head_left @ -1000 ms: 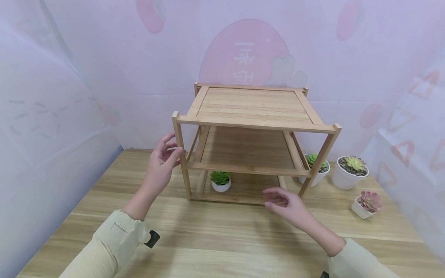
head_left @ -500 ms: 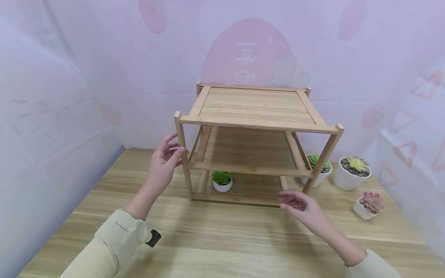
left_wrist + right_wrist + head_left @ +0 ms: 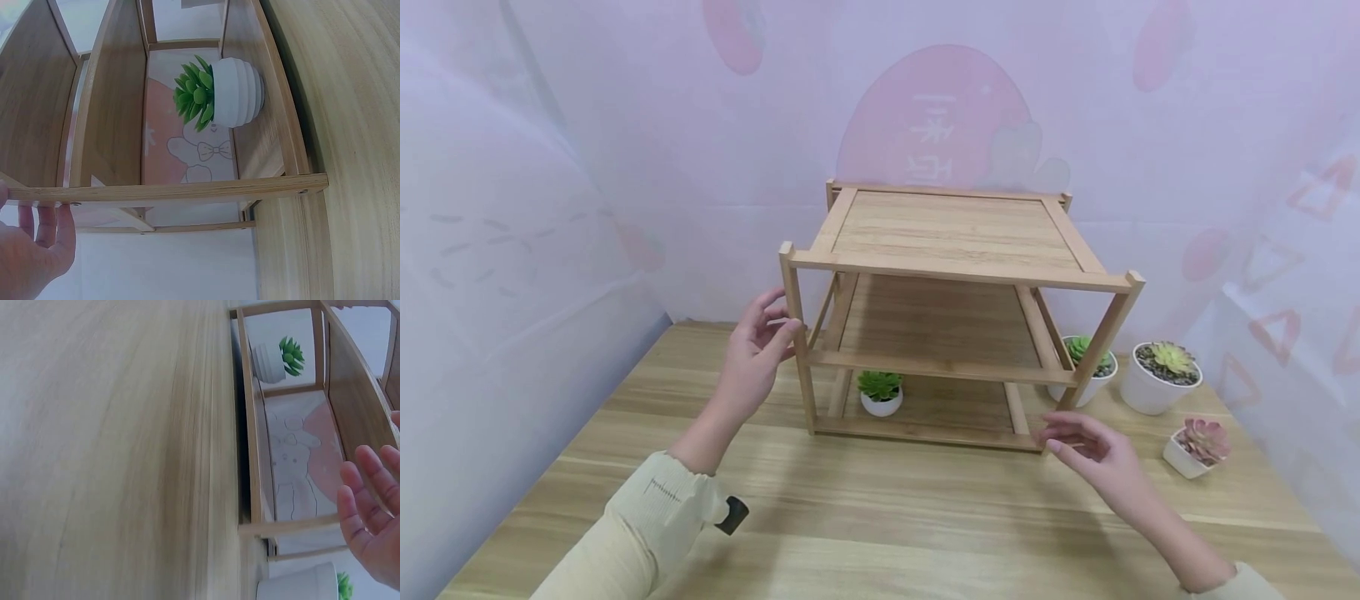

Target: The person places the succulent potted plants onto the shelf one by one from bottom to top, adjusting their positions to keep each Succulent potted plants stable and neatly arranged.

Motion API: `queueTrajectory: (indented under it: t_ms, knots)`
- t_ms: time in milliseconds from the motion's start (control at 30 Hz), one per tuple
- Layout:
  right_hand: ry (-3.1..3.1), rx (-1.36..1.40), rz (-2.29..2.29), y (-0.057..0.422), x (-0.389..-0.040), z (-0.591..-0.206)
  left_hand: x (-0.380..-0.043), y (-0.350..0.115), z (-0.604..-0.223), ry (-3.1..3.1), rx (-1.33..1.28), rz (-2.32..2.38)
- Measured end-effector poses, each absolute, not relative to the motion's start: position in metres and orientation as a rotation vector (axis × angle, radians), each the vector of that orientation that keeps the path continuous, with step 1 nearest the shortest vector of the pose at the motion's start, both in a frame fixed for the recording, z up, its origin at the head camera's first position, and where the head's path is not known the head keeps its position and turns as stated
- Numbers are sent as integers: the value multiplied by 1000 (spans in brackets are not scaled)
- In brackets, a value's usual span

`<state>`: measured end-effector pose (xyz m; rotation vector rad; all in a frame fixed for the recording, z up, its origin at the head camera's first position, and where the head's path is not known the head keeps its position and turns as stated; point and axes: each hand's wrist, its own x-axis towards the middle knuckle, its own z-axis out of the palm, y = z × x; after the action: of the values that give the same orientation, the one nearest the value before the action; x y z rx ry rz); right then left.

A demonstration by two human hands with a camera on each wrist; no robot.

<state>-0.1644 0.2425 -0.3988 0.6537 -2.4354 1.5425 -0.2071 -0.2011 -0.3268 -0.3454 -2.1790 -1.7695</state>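
Observation:
A wooden three-tier shelf (image 3: 966, 232) stands on the table. My left hand (image 3: 752, 358) pinches its left front post, thumb at the front and fingers behind; in the left wrist view those fingers (image 3: 45, 228) show past the post's edge. On the bottom tier, towards the left, sits a small green succulent in a ribbed white pot (image 3: 237, 92). My right hand (image 3: 1101, 458) hovers by the foot of the right front post, its fingers loosely bent with nothing in them. From the right wrist, the palm and spread fingers (image 3: 369, 472) face the shelf.
Right of the shelf stand a green succulent (image 3: 1084, 357) partly hidden by the post, a yellow-green succulent in a round white pot (image 3: 1159, 383), and a pink succulent in a small white pot (image 3: 1187, 461). Printed cloth (image 3: 760, 150) closes off the back and sides.
My right hand has moved right, from in front of the bottom tier to the right front post. The left hand keeps its hold on the left post.

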Motion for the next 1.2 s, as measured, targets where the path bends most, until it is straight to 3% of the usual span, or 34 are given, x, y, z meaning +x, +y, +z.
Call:
queueTrajectory:
  t_ms: [700, 1200]
  knots:
    - [-2199, 633, 1683, 279, -181, -407, -207, -201, -327, -2178, -343, -1754]
    - [-2291, 393, 1529, 296, -194, -418, -207, -202, -327, -2178, -358, -1746]
